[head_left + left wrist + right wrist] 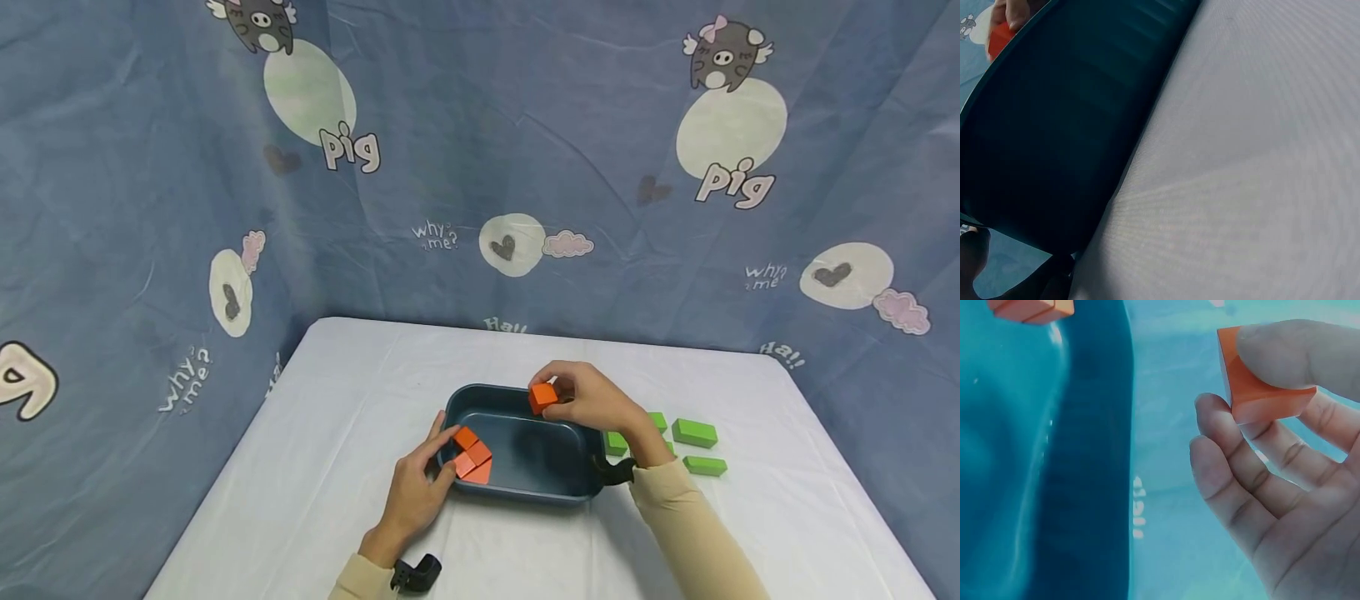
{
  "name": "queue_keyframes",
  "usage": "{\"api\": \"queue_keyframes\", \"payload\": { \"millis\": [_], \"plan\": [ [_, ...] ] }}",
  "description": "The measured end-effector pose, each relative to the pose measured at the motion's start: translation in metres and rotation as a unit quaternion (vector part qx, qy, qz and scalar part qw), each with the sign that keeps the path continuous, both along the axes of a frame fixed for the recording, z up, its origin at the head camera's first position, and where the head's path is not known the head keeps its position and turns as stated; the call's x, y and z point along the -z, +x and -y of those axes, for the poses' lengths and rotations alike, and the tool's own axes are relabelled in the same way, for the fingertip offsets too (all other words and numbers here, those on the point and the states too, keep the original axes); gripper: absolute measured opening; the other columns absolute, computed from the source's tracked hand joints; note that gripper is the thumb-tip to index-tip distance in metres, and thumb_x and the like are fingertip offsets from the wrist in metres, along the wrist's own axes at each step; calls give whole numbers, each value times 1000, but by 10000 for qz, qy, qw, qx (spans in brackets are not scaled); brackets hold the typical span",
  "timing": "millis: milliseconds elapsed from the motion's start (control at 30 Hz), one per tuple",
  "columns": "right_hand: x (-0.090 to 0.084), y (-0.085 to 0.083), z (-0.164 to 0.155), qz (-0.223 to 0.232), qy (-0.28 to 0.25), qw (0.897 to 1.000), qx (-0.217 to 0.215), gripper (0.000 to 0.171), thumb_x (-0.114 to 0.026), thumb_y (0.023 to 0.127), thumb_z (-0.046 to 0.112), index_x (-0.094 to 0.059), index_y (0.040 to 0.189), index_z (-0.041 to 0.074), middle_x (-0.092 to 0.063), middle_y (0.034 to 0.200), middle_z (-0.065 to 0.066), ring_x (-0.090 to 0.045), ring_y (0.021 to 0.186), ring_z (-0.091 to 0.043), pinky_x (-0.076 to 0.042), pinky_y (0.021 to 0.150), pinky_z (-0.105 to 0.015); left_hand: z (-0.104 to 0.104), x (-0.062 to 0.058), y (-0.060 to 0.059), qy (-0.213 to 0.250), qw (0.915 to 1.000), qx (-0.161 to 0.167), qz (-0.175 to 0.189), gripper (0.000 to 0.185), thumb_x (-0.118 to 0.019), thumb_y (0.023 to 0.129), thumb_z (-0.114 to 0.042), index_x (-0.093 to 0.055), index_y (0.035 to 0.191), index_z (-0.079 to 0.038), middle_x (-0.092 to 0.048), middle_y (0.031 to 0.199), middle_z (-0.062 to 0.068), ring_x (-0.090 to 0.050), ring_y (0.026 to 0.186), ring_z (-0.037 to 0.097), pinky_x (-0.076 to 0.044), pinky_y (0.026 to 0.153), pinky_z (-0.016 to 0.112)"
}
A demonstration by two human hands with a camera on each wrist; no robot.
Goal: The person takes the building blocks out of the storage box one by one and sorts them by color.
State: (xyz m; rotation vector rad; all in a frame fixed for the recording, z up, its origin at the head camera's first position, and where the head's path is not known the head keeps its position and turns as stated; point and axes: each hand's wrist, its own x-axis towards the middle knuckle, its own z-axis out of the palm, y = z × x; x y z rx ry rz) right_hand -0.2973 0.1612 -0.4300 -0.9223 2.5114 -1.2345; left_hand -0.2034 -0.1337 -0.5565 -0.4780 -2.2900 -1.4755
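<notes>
Three orange blocks (472, 456) already lie in the tray's (525, 496) lower-left corner, where the left hand (416, 492) rests with relaxed fingers on the rim; the right hand (592, 400) pinches a fourth cube (543, 397) over the far rim. Green blocks (693, 433) (right of centre) sit on the counter (337, 433), untouched. The backdrop reads "pig", "why me?" and "Ha!!".

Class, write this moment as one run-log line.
right hand: pinches orange block over blue tray | left hand: touches orange blocks in tray | green blocks: on table, right of tray
</notes>
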Motion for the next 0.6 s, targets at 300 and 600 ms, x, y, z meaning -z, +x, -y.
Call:
{"api": "queue_keyframes", "payload": {
  "millis": [300, 600],
  "plan": [
    [-1, 20, -35, -49, -246, 9978, 610, 36, -78, 82, -2, -71, 115, 10, -69, 103, -3, -69, 80, -20, -58, 79, -42, -1, 3, 0, -51, 10000, -33, 52, 50, -69, 88, -2, -64, 137, -3, -45, 153, 13, -46, 138, 26, -28, 112, 16],
    [0, 37, -60, 130, -495, 9938, 990, 34, -77, 84, -1, -70, 117, 7, -71, 104, -6, -70, 85, -21, -57, 85, -41, 0, 5, -3, -45, 10000, -60, 48, 51, -68, 87, 0, -64, 138, -5, -45, 154, 12, -47, 138, 28, -28, 111, 14]
  ]
}}
